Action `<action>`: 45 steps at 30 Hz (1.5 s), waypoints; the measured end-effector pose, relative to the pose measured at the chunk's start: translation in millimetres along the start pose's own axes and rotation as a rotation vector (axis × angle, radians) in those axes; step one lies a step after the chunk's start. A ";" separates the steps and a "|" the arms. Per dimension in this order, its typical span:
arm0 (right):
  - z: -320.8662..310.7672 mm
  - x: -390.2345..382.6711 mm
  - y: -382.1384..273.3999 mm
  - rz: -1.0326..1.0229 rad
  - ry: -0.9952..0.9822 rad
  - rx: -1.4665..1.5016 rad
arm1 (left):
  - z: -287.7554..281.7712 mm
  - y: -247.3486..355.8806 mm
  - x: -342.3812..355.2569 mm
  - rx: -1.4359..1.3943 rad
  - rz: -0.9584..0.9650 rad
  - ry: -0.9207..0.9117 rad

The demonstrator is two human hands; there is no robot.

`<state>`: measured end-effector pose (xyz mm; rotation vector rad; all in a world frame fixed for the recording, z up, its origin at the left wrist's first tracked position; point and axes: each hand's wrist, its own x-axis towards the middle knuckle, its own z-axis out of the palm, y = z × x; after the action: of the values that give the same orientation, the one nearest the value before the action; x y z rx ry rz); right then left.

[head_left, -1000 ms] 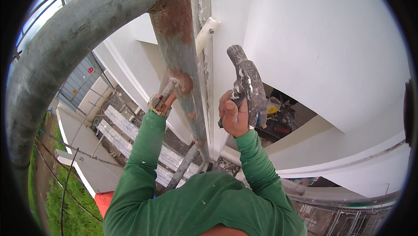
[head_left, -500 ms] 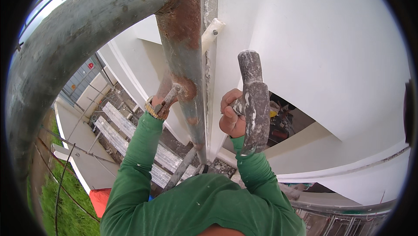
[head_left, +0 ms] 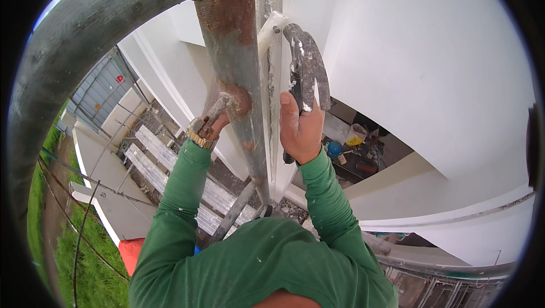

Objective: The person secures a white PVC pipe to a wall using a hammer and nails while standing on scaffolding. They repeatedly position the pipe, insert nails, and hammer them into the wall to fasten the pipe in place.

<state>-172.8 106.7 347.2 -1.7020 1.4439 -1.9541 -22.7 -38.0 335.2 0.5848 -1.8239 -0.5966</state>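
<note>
My right hand (head_left: 302, 129) grips a claw hammer (head_left: 311, 61) by its dark handle, the mortar-spattered head upright above my fist. The hammer's striking end is right beside a round white bar (head_left: 268, 34), which has a small dark nail or bolt head near its tip. This bar slants out from behind a rusty grey vertical scaffold tube (head_left: 230, 58), against the wall joint. My left hand (head_left: 219, 124), with a gold watch (head_left: 201, 133) at the wrist, reaches behind the same tube. Its fingers are hidden, so whatever they hold cannot be seen.
A thick curved tube (head_left: 102, 30) arches across the upper left. White wall panels (head_left: 397, 69) rise on the right, with an opening showing a blue container (head_left: 335, 149) and clutter below. Metal planks (head_left: 162, 152) lie lower left, beside thin rods and grass (head_left: 93, 262).
The hammer has swung up and left, its head now beside the white bar. My right hand has turned and moved slightly higher. My left hand stays behind the tube.
</note>
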 end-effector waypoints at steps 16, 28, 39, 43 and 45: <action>-4.8 0.5 4.9 -0.089 -0.071 -0.068 | 11.0 8.4 0.1 0.032 0.097 -0.081; -18.4 19.5 -17.7 -0.095 -0.039 0.176 | -9.6 36.5 68.0 -0.224 -0.109 -0.038; -24.3 55.3 -39.7 -0.431 0.125 -0.011 | -14.3 94.5 88.8 -0.110 -0.059 -0.168; -17.4 79.2 -53.5 -0.245 0.116 -0.087 | -5.1 93.0 88.2 -0.266 -0.087 -0.098; -22.5 78.2 -60.8 -0.256 0.093 -0.060 | -0.9 94.2 85.9 -0.111 0.025 -0.028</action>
<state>-190.7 97.8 446.7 -1.9302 1.3871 -2.1650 -57.8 -22.7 456.7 0.4800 -1.8085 -0.6873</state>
